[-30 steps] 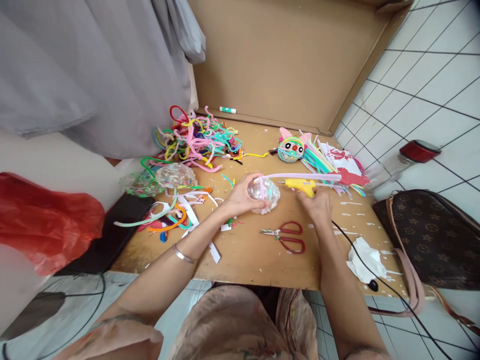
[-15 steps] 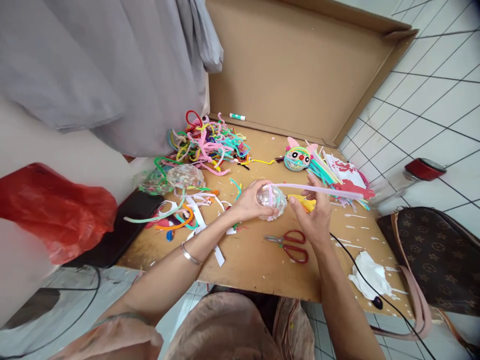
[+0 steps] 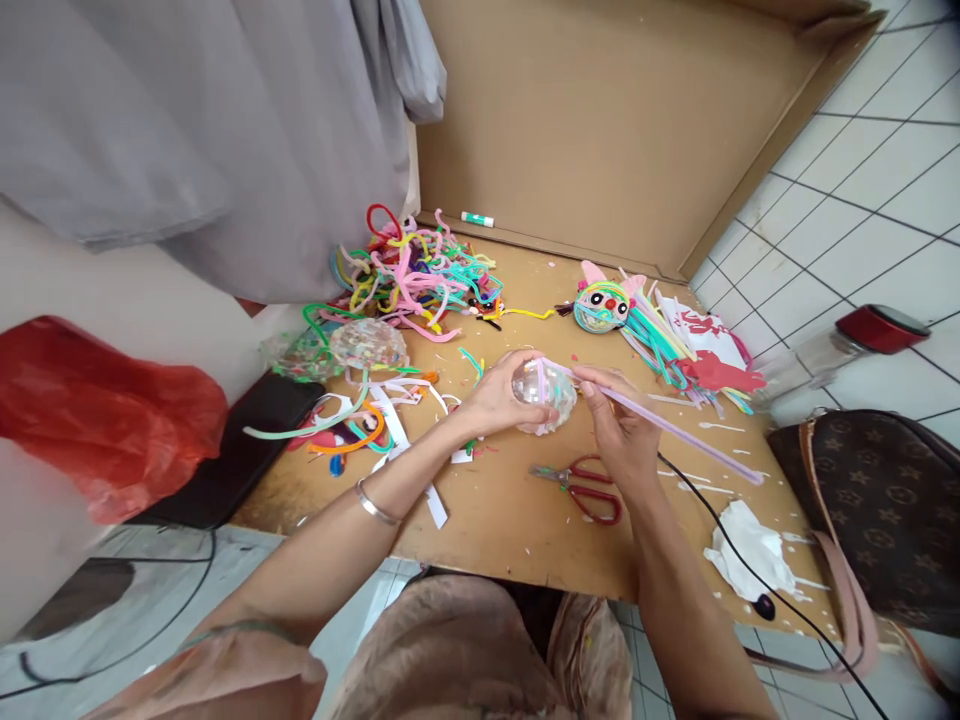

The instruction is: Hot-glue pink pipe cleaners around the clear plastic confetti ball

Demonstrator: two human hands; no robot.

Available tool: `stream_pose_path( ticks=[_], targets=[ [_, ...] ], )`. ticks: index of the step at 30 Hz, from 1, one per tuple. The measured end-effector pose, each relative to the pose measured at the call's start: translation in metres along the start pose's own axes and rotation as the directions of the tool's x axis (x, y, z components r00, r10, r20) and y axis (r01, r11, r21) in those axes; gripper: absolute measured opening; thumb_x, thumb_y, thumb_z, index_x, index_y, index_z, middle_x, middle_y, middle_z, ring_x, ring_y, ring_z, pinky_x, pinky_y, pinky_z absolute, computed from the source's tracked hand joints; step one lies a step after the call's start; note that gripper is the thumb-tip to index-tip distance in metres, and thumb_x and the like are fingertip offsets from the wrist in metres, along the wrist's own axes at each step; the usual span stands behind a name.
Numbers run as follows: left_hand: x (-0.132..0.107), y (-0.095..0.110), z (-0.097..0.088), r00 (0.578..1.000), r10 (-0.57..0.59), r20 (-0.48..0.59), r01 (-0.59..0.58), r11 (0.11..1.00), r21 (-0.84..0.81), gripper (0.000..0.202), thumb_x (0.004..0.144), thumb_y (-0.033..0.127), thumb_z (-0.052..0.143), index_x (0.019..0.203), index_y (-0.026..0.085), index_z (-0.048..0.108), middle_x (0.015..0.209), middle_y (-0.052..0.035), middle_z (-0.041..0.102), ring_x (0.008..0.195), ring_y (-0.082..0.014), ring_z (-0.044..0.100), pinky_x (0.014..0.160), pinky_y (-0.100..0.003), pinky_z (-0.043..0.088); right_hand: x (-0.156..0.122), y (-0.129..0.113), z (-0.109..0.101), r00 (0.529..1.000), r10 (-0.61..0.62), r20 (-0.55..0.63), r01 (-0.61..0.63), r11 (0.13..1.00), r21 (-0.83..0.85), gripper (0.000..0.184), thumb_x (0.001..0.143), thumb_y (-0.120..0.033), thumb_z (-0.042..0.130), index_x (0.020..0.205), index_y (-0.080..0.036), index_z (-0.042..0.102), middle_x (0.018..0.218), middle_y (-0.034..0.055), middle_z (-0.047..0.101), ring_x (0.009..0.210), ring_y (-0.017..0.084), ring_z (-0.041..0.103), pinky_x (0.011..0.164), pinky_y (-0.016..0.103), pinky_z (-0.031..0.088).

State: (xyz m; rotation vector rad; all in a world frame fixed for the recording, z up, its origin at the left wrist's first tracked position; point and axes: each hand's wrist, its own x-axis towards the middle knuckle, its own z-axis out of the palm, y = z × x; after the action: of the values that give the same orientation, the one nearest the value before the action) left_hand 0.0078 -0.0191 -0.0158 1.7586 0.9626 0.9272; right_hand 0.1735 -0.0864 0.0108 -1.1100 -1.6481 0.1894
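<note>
My left hand [image 3: 504, 395] is wrapped round a clear, bumpy plastic ball [image 3: 553, 402], thumb across its front. A lilac pipe cleaner [image 3: 690, 424] lies over the top of the ball, with part of it running down the ball's face. Its long free end passes through my right hand [image 3: 624, 425], which pinches it between thumb and fingers just right of the ball. Red-handled scissors [image 3: 592, 490] lie on the table below the hands. Beyond them sits a finished-looking ball with googly eyes and pink ears [image 3: 601, 305].
A heap of coloured pipe cleaners [image 3: 412, 275] lies at the back left, near another clear bumpy ball [image 3: 369, 343]. A glue stick [image 3: 478, 219] rests by the cardboard wall [image 3: 585, 130]. On the right are a crumpled tissue [image 3: 750, 550], a black cable and a brown handbag [image 3: 885, 510].
My right hand has closed on the lilac pipe cleaner, whose free end has swung down toward the lower right. The left hand still holds the ball.
</note>
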Motion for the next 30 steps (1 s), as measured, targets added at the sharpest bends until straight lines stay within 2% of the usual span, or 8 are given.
stream_pose_path(
  ticks=[5, 9, 13, 30],
  targets=[
    [0.000, -0.001, -0.001, 1.000, 0.005, 0.005, -0.005, 1.000, 0.013, 0.079, 0.054, 0.033, 0.081, 0.126, 0.014, 0.053, 0.132, -0.0109, 0.055, 0.119, -0.0266, 0.055, 0.106, -0.039, 0.043, -0.009, 0.007, 0.005, 0.999, -0.029, 0.018, 0.028, 1.000, 0.007, 0.021, 0.093, -0.024, 0.053, 0.101, -0.026, 0.071, 0.103, 0.0024, 0.075, 0.098, 0.018, 0.070, 0.089, 0.035, 0.055],
    [0.000, -0.004, -0.001, 1.000, 0.014, 0.012, -0.014, 1.000, 0.025, 0.081, 0.055, 0.033, 0.081, 0.128, 0.014, 0.052, 0.129, -0.0108, 0.057, 0.118, -0.0267, 0.056, 0.106, -0.039, 0.043, -0.012, 0.007, 0.008, 0.999, -0.049, -0.013, 0.049, 0.999, 0.007, 0.021, 0.093, -0.022, 0.052, 0.102, -0.026, 0.070, 0.102, 0.0026, 0.075, 0.100, 0.018, 0.069, 0.092, 0.037, 0.054],
    [-0.001, -0.003, -0.002, 1.000, 0.010, 0.010, -0.010, 1.000, 0.019, 0.079, 0.056, 0.032, 0.080, 0.128, 0.016, 0.052, 0.124, -0.0090, 0.059, 0.117, -0.0264, 0.056, 0.105, -0.040, 0.044, -0.013, 0.006, 0.011, 0.998, -0.053, -0.029, 0.054, 0.998, 0.011, 0.020, 0.093, -0.022, 0.053, 0.102, -0.025, 0.070, 0.100, 0.0032, 0.075, 0.097, 0.018, 0.070, 0.090, 0.037, 0.055],
    [-0.002, 0.005, -0.003, 1.000, -0.017, 0.026, 0.017, 1.000, -0.007, 0.079, 0.055, 0.029, 0.079, 0.128, 0.015, 0.051, 0.130, -0.0105, 0.056, 0.119, -0.0263, 0.055, 0.105, -0.039, 0.045, -0.015, 0.003, 0.015, 0.998, -0.057, 0.006, 0.057, 0.998, -0.007, 0.016, 0.092, -0.025, 0.055, 0.097, -0.024, 0.070, 0.095, 0.0041, 0.075, 0.090, 0.018, 0.070, 0.084, 0.036, 0.057]
  ],
)
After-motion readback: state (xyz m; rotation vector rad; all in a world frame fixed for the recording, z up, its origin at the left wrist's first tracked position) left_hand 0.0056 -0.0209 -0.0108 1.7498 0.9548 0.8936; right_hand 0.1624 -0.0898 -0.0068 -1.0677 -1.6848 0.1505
